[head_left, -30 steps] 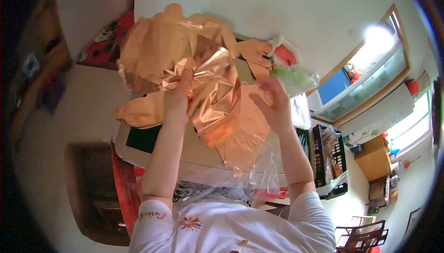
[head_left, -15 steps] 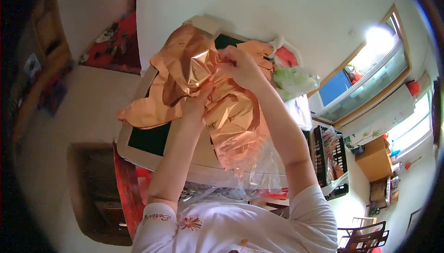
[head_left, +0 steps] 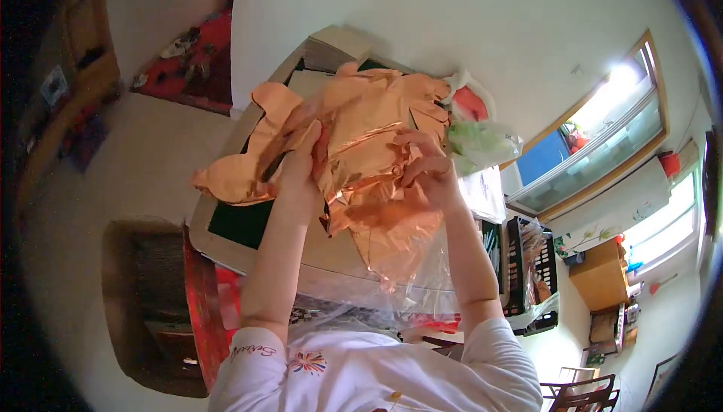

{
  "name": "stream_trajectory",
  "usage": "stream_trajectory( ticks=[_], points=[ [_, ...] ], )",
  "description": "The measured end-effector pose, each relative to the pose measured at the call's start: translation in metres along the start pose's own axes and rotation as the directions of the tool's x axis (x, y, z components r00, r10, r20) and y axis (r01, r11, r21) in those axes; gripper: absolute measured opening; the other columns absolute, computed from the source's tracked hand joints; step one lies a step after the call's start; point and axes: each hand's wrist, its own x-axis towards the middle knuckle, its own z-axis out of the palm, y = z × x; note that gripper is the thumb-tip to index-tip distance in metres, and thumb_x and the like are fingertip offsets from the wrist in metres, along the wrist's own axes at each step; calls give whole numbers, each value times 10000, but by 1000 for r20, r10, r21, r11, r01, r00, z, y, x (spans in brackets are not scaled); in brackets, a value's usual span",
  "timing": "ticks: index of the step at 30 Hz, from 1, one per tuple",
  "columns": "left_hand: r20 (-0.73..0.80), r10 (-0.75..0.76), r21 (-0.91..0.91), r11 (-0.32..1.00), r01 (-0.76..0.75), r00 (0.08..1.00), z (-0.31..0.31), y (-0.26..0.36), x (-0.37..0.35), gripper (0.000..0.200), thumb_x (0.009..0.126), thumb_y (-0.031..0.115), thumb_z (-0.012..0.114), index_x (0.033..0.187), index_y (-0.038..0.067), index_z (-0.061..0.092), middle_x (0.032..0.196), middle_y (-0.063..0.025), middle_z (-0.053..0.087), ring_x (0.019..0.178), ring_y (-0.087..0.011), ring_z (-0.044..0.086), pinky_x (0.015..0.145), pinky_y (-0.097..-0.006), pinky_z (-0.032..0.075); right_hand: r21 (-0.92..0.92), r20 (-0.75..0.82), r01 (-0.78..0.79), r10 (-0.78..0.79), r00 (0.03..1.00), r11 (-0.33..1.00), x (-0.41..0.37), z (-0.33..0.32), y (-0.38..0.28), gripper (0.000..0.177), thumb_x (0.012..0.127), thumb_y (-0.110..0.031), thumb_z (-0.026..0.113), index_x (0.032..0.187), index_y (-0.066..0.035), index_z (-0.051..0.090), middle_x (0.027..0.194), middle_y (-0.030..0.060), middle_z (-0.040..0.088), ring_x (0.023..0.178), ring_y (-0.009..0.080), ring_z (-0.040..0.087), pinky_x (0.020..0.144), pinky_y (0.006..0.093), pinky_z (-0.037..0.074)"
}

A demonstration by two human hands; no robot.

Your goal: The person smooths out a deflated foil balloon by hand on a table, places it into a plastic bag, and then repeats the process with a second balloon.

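Both my hands hold a crumpled sheet of shiny copper-coloured foil (head_left: 369,152) above a table. My left hand (head_left: 301,167) grips its left side with the fingers pressed into the folds. On the right side, my right hand (head_left: 425,171) has its fingers curled over the foil's edge. Matte orange sheets (head_left: 233,182) lie spread beneath the foil on the table's dark green top (head_left: 233,225). A clear plastic film (head_left: 422,284) hangs below the foil at the near edge.
The table has a beige rim (head_left: 226,250). White, red and green plastic bags (head_left: 474,137) sit at its far right corner, and a cardboard box (head_left: 331,44) at the far edge. Black crates (head_left: 527,261) stand on the right. A dark wooden piece (head_left: 151,299) stands on the left.
My right hand came down from the top of the foil to its right side. My left hand shifted slightly left, and the foil is now bunched lower between both hands.
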Motion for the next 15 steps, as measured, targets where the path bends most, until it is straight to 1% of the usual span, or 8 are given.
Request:
stream_trajectory(
  ticks=[2, 3, 6, 7, 9, 12, 13, 15],
  points=[
    [-16, -9, -9, 1000, 9, 1000, 10, 6, -5, 229, 884, 239, 674, 1062, 99, 643, 1000, 15, 670, 908, -81, 627, 820, -223, 496, -232, -49, -73, 63, 997, 970, 0, 8, -22, 166, 647, 98, 604, 630, -57, 661, 1272, 111, 540, 1256, 326, 450, 1030, 431, 356],
    [-18, -34, -7, 999, 34, 999, 11, 7, -3, 212, 882, 220, 674, 1043, 86, 649, 1004, 1, 670, 928, -83, 624, 825, -221, 494, -213, -36, -73, 67, 997, 974, -3, 6, -18, 287, 620, 187, 530, 644, -68, 660, 1319, 113, 501, 1336, 326, 362, 1082, 437, 305],
    [-80, -22, 77, 997, 28, 997, 19, 10, -10, 196, 878, 200, 672, 1030, 77, 652, 996, -6, 665, 914, -89, 619, 812, -226, 493, -205, -125, -69, 44, 991, 976, -6, 5, -17, 271, 680, 129, 504, 764, -63, 676, 1298, 99, 519, 1281, 279, 425, 1050, 412, 340],
    [-66, 18, 120, 993, -10, 998, 20, 8, -10, 203, 874, 202, 678, 1028, 73, 651, 985, -6, 664, 894, -89, 619, 799, -226, 493, -108, -224, -182, 154, 962, 977, -5, 5, -19, 253, 726, 91, 501, 846, -61, 664, 1270, 91, 536, 1236, 258, 457, 1030, 402, 356],
    [-32, 95, 201, 976, -86, 995, 23, 5, -12, 217, 864, 207, 689, 1024, 66, 650, 961, -4, 661, 854, -89, 618, 773, -226, 494, 114, -379, -366, 381, 843, 923, -2, 4, -27, 252, 817, 14, 494, 1011, -56, 640, 1214, 76, 570, 1147, 217, 521, 989, 381, 388],
    [-80, -5, 234, 972, 23, 997, 31, 1, -24, 245, 851, 227, 708, 1022, 63, 647, 933, 0, 653, 815, -87, 611, 731, -219, 489, 559, -332, -450, 685, 648, 696, 11, 1, -7, 292, 928, -196, 560, 1183, -55, 559, 1160, 59, 578, 1060, 140, 528, 879, 314, 422],
    [-23, 13, 199, 980, -8, 1000, 29, -6, -18, 269, 844, 234, 716, 1038, 62, 644, 916, -4, 651, 807, -81, 607, 719, -213, 487, 516, -215, -596, 766, 605, 615, 15, -2, -6, 456, 905, -256, 643, 1272, -46, 473, 1108, 59, 604, 961, 129, 575, 809, 264, 453],
    [-56, -7, 224, 974, 19, 998, 22, -15, -4, 411, 821, 294, 737, 1141, 71, 609, 1040, -28, 642, 935, -131, 610, 807, -275, 502, 305, -207, -552, 620, 757, 776, 19, 10, 0, 537, 876, -225, 681, 1312, -42, 426, 1078, 51, 614, 899, 110, 581, 763, 245, 466]
  ],
)
